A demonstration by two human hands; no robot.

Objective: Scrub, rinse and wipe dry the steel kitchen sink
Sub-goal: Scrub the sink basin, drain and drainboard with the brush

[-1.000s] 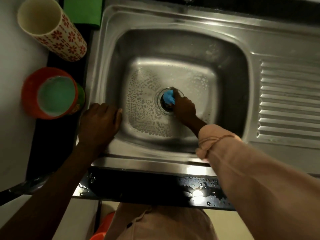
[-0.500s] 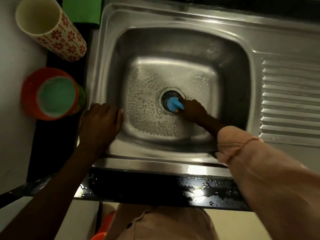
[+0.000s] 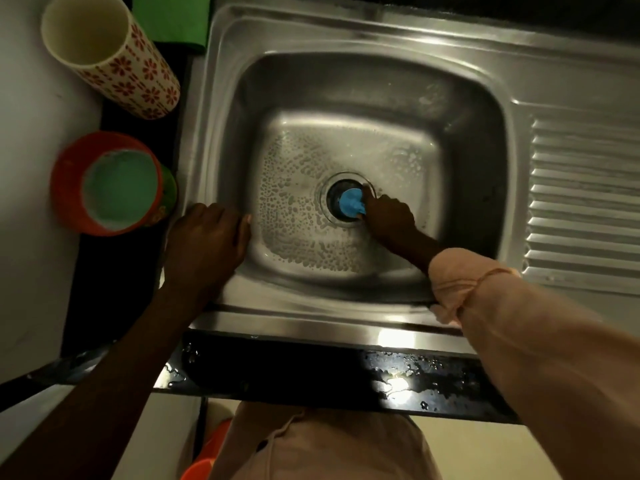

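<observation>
A person leans over a steel kitchen sink (image 3: 346, 32) set in a dark counter (image 3: 294, 372), its basin floor beaded with suds. The right hand (image 3: 388, 216), reaching down into the basin, has its fingers curled tight around a small blue scrubber (image 3: 350, 203) pressed onto the drain (image 3: 334, 194) at the basin's centre. The left hand (image 3: 207, 240) rests on the sink's near-left rim, fingers together and laid flat over the edge. On the left, beside the sink, stand a floral-patterned cup (image 3: 114, 53) and an orange tub (image 3: 107, 183) of pale green cleaner; a green cloth (image 3: 171, 19) lies at the far-left corner. The ribbed drainboard (image 3: 585, 202) extends right.
</observation>
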